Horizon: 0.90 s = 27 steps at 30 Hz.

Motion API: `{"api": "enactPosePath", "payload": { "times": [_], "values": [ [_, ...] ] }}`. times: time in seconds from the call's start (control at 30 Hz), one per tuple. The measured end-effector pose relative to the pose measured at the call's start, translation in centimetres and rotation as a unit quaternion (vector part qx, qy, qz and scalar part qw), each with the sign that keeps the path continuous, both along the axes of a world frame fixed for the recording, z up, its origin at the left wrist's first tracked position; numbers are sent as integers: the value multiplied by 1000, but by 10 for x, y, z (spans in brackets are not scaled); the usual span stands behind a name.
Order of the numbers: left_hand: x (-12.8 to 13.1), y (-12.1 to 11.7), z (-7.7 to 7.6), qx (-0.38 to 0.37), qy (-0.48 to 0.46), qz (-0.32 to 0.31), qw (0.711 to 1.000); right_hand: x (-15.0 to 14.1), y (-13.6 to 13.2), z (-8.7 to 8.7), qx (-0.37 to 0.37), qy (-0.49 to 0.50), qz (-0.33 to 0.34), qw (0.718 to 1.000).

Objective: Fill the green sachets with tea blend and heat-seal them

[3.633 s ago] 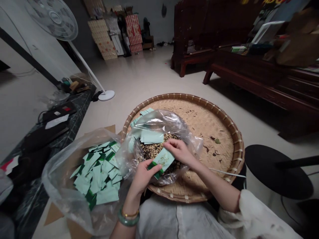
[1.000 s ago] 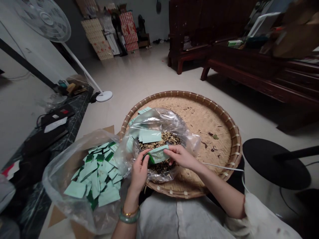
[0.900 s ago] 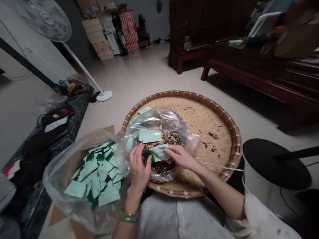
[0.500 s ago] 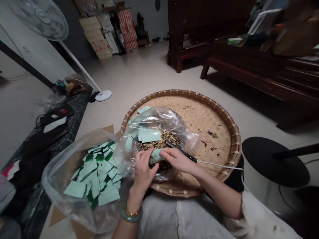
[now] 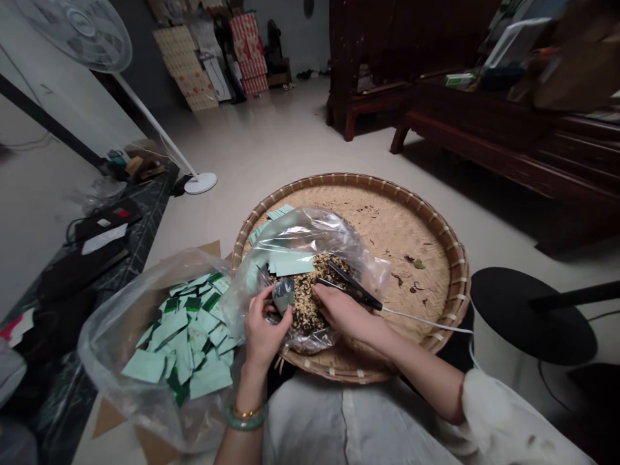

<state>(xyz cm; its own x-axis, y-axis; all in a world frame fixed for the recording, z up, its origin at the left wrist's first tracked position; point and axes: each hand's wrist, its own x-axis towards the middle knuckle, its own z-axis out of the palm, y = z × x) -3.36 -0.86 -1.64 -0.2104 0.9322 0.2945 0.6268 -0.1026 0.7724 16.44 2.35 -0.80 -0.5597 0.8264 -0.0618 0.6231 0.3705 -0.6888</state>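
Note:
My left hand [image 5: 265, 329] is closed around a small pale green packet [image 5: 283, 296], its silvery inside showing at the mouth. Below and to its right lies a loose mix of dark and pale bits [image 5: 306, 298] in a clear plastic bag [image 5: 310, 226]. My right hand [image 5: 341, 313] reaches down to this mix with its fingers pressed together; the fingertips are partly hidden, and what they hold, if anything, does not show. Just above it rests a black corded tool [image 5: 356, 290] with two spread arms. Flat green packets [image 5: 290, 263] lie at the bag's far side.
A round woven bamboo tray [image 5: 411, 213] carries the bag and scattered dried bits. At left stands a large clear bag [image 5: 111, 329] of green packets [image 5: 186, 336]. A white cord [image 5: 426, 323] crosses the tray's rim. A black round base [image 5: 527, 316] stands at right.
The packet, earlier held lengthwise between both hands, is now in my left hand alone, tipped mouth up and moved slightly left. My right hand has let go of it and lowered to the mix.

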Motion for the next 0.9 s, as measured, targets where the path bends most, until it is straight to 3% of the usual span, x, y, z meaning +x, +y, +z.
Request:
{"api": "enactPosePath", "payload": {
  "times": [0.13, 0.3, 0.47, 0.63, 0.9],
  "values": [
    [-1, 0, 0, -9, -20, 6, 1000, -16, 11, -1, -3, -43, 21, 999],
    [-2, -1, 1, -1, -26, 14, 1000, -22, 17, 2, -20, 28, 46, 998],
    [-3, 0, 0, -8, -51, 4, 999, -21, 17, 4, -38, 7, 41, 998],
    [-3, 0, -1, -3, -66, 11, 998, -30, 12, -1, -4, 51, 63, 997],
    [-2, 0, -1, 3, -75, 6, 997, -32, 13, -2, 9, 5, 24, 1000]
  ]
}}
